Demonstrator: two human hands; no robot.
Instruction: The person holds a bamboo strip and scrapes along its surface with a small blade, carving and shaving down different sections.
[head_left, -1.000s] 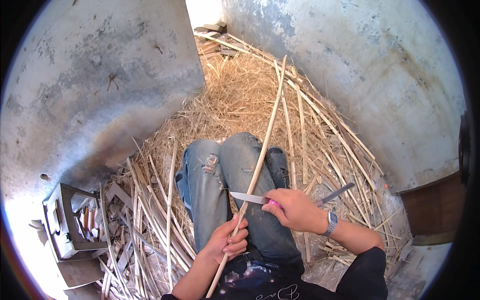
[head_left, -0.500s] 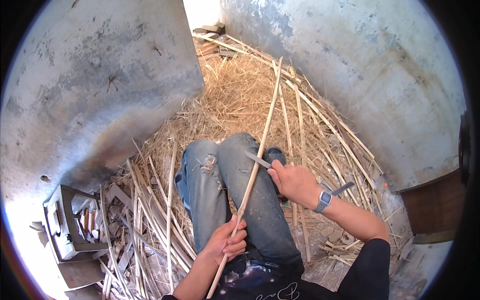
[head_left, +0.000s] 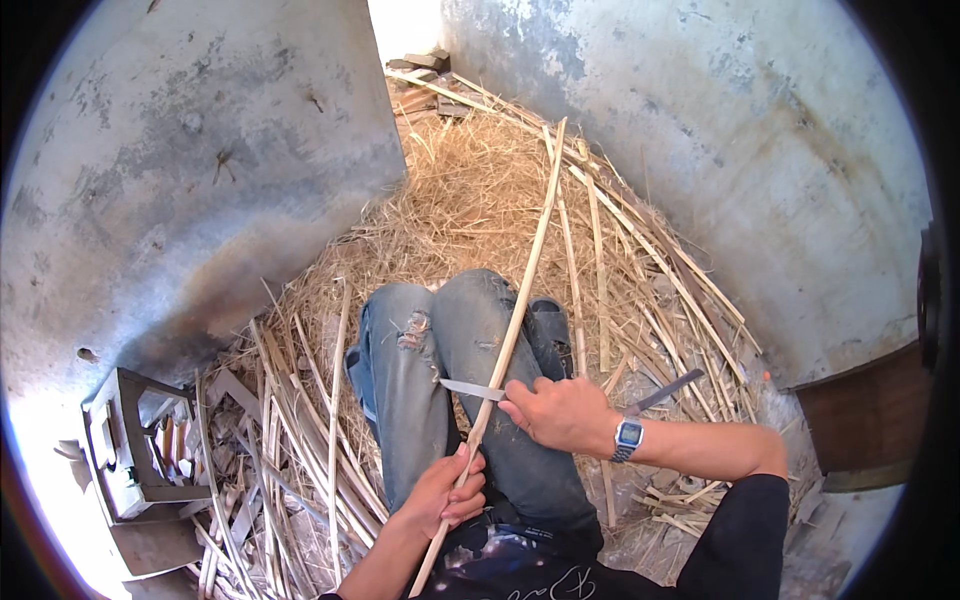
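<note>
A long pale wooden strip [head_left: 521,300] slants across my jeans [head_left: 405,400], from near my waist up and away over the shavings. My left hand [head_left: 447,490] is wrapped around its lower part, close to my lap. Just above that hand, a knife [head_left: 472,390] lies across the strip, its blade pointing left over my thighs. My right hand [head_left: 562,415] is closed round the knife's grip, and a dark flat end sticks out behind it near the wristwatch [head_left: 627,438]. Whether the edge bites into the wood is too small to tell.
Curly shavings [head_left: 470,190] heap up beyond my knees. Several strips [head_left: 330,440] lie at left, others along the right wall [head_left: 700,150]. A framed box-like object [head_left: 150,445] stands at far left. Short offcuts [head_left: 685,510] lie at right, near a brown board [head_left: 865,415].
My right hand has drawn the knife down along the strip toward my left hand, and the blade now lies more level. My left hand keeps its hold, nearly unmoved.
</note>
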